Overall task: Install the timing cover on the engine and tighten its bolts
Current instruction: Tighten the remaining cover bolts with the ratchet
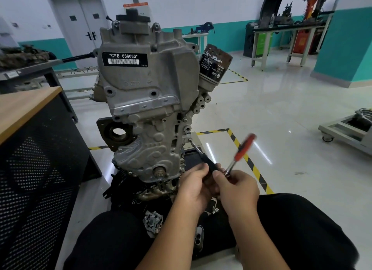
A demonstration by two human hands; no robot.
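While on the ratchet (233,165), both grips (237,186) curled tight.

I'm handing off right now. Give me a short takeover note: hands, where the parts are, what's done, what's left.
Left hand grips the black extension bar, whose tip sits on a bolt at the timing cover's right edge.
Right hand grips the head end of the red-handled ratchet, blurred in motion.
Done: cover seated on the engine.
Left: finish this bolt, check the others; their tightness can't be told.
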